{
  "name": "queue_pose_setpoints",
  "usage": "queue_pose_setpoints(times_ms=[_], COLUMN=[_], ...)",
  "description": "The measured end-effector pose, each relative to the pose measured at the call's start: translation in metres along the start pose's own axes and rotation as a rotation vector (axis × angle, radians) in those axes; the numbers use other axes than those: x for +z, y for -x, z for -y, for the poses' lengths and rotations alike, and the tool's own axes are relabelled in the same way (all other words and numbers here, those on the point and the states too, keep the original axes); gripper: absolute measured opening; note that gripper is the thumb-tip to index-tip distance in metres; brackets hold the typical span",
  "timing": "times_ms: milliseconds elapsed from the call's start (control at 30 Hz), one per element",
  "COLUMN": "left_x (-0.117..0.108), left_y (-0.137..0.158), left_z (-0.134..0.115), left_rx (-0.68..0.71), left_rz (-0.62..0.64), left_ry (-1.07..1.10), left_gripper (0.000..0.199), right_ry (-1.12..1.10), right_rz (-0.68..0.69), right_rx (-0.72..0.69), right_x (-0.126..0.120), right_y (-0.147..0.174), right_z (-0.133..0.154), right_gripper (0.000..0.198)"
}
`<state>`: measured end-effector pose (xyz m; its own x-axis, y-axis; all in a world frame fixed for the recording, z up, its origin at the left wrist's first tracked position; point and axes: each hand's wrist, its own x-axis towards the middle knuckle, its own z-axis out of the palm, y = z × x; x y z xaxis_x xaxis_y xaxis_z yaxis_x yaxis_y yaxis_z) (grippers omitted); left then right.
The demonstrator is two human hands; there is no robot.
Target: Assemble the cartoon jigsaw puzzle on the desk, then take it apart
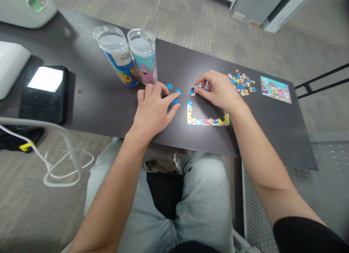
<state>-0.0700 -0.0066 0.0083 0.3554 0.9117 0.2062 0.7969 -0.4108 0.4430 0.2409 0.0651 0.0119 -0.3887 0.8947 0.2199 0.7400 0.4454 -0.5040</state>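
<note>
My left hand (152, 109) lies on the dark table with its fingers apart. Its thumb and index finger are beside several loose blue jigsaw pieces (169, 86), some partly covered by the fingers. Thumb and fingertips of my right hand (219, 88) are closed around a small jigsaw piece (192, 92), just above the upper left end of a partly joined puzzle border (208, 122). That border shows a left side, a bottom edge and a lower right corner. A few more pieces are partly hidden under my right hand.
Two clear cups with printed sleeves, one blue (121, 65) and one pink-figured (145, 62), stand beyond my left hand. A loose heap of pieces (242, 82) and a picture card (276, 89) lie right. A black device (43, 100) and white cable (72, 147) are left.
</note>
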Motion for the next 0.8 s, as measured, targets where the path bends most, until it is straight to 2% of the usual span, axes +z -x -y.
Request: queue_pose_setpoints(times_ms=[133,233,300,567,800], left_x=[0.001,-0.001,-0.003,-0.001,-0.002], left_y=[0.000,0.000,0.000,0.001,-0.001], left_z=[0.002,0.003,0.003,0.005,0.003], left_rx=[0.000,-0.067,-0.110,-0.052,-0.054], left_rz=[-0.019,-0.080,-0.093,-0.109,-0.048], left_ry=[0.012,0.007,0.006,0.009,0.005], left_gripper=[0.056,0.053,0.051,0.040,0.043], right_ry=[0.050,0.070,0.070,0.099,0.101], right_rz=[0.066,0.160,0.166,-0.008,0.014], right_rx=[-0.047,-0.090,-0.100,-0.054,-0.058], right_x=[0.007,0.008,0.007,-0.007,-0.016], right_y=[0.002,0.002,0.002,0.004,0.003], right_z=[0.020,0.030,0.031,0.010,-0.017], right_gripper=[0.028,0.032,0.033,0.027,0.023])
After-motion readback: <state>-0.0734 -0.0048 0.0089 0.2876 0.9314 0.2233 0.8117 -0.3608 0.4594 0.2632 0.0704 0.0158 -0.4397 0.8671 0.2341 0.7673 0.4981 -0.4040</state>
